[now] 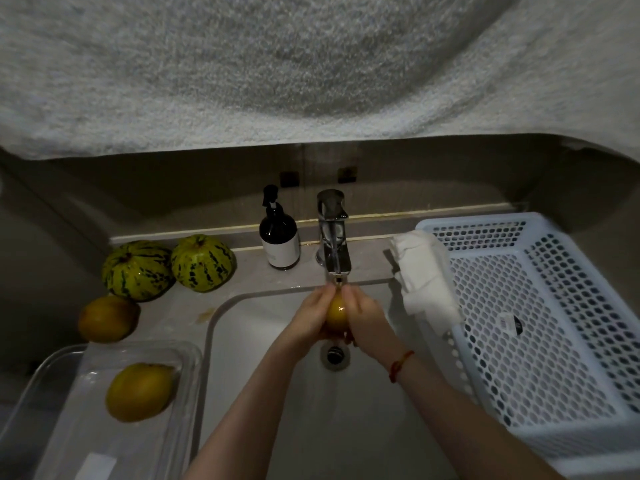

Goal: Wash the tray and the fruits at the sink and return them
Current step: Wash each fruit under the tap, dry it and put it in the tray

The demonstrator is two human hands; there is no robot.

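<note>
Yellow fruit (336,315) held beneath faucet (333,233), over sink (277,393). Left hand (311,315) and right hand (363,320) fingers curled round it. Second fruit (140,391) in clear tray (114,441), left on table (180,317).

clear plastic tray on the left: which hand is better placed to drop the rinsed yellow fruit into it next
Left hand, probably: it grips the yellow fruit on the side nearer the clear plastic tray.
</note>
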